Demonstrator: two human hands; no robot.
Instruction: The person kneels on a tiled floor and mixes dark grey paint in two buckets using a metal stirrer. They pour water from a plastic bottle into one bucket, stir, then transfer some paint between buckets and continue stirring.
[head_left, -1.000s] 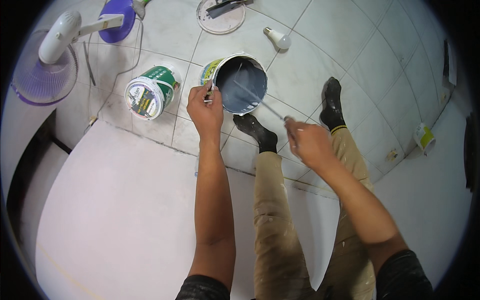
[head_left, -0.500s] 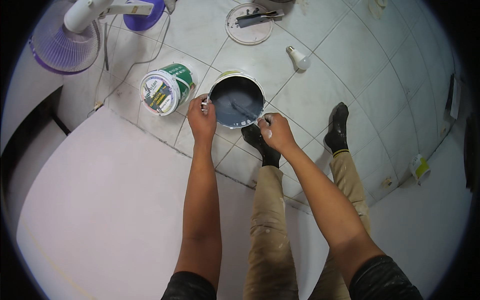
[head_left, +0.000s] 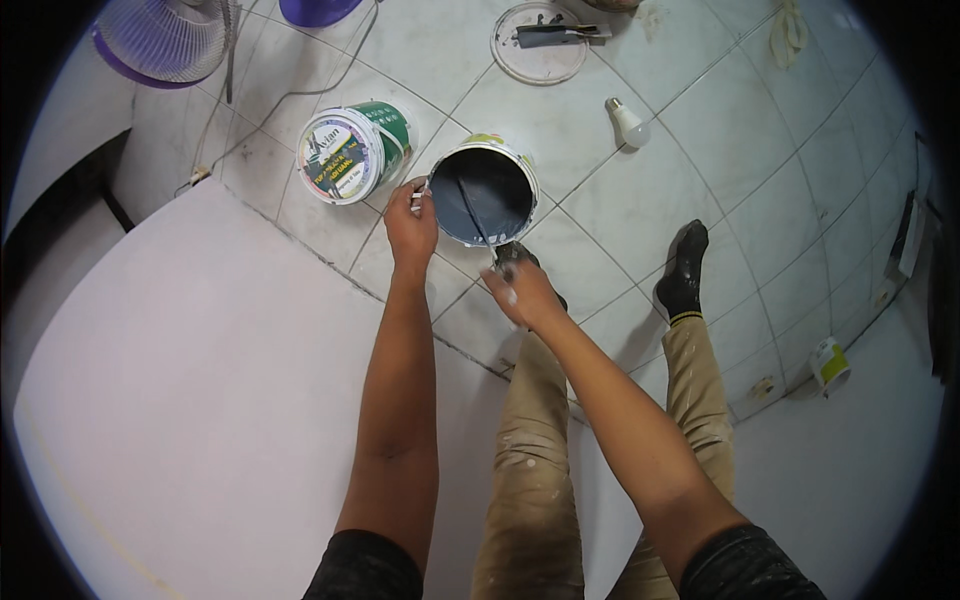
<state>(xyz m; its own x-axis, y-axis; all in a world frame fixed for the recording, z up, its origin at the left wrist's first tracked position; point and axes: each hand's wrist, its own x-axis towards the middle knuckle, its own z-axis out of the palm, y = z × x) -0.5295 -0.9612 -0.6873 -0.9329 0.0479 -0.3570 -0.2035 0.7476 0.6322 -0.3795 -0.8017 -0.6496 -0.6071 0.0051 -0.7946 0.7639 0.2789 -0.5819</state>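
Note:
A round bucket [head_left: 486, 141] with a pale, green-marked outside stands on the tiles, holding dark blue-grey paint [head_left: 488, 215]. White smears mark its near rim. At its left edge, my left hand [head_left: 412, 232] is closed on the rim, with a bit of white showing between the fingers. My right hand [head_left: 525, 295], a little blurred, is just off the near rim and closed around a thin stick [head_left: 471, 208]. The stick's dark far end reaches into the bucket. White paint spots my right hand.
Left of the bucket sits a green-and-white lidded pail [head_left: 340, 160]. Beyond are a scraper [head_left: 550, 37] on a round lid [head_left: 540, 68], a light bulb [head_left: 627, 122] and a purple fan [head_left: 165, 42] with its cable. A pale pink-white surface [head_left: 200, 400] fills the near left.
My right hand has drawn back from the rim toward me, and the stick stands out more clearly across the paint. My left hand stays on the rim. The view has shifted slightly.

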